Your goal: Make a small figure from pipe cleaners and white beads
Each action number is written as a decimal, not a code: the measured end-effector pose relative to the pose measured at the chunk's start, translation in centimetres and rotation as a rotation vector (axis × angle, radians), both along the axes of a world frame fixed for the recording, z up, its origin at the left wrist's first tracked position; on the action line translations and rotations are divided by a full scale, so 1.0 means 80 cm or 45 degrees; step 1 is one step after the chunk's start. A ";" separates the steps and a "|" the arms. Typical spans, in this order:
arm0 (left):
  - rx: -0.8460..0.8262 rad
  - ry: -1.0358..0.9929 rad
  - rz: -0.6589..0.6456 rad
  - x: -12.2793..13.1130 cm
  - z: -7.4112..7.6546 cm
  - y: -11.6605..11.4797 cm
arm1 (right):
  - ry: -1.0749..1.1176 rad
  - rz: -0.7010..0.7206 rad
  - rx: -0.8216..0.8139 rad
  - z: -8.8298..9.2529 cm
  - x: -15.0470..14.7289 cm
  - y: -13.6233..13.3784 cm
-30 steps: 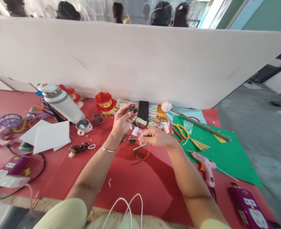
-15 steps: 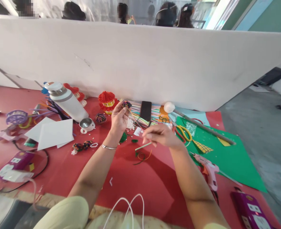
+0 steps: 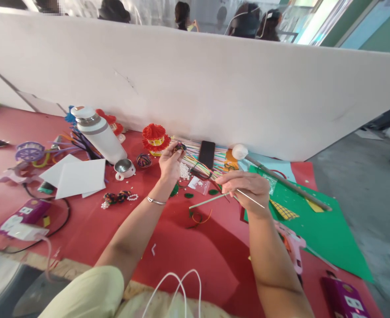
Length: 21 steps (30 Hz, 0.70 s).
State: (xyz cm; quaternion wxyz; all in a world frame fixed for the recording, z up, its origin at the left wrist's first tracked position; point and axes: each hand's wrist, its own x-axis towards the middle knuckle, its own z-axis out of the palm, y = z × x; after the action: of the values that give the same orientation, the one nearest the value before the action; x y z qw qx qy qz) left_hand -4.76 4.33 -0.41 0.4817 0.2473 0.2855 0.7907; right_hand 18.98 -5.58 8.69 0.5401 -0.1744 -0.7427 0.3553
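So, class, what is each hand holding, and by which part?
The left hand pinches a small multicoloured ball between fingertips; the right hand grips a thin green stick at one end.

The small round ball of dark, many-coloured wound cord (image 3: 181,147) is held up above the red mat (image 3: 181,251), pinched at the fingertips of the left grip (image 3: 170,164). It is a little blurred, so its finer details cannot be told. The thin pale green stick (image 3: 205,202) is held in the closed right grip (image 3: 248,190), well apart from the ball and lower than it. The stick is nearly level, only slightly tilted, and its free end points to the left and a little down, above the mat.
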 end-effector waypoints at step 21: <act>0.048 -0.036 -0.302 0.027 0.023 -0.025 | -0.003 0.136 -0.477 -0.001 -0.007 -0.002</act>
State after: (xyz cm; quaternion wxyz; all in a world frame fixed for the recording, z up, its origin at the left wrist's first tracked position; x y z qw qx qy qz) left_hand -2.58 2.32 1.40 0.5710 0.2773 0.2326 0.7369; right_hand 18.46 -5.74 8.60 0.4776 -0.2326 -0.6724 0.5154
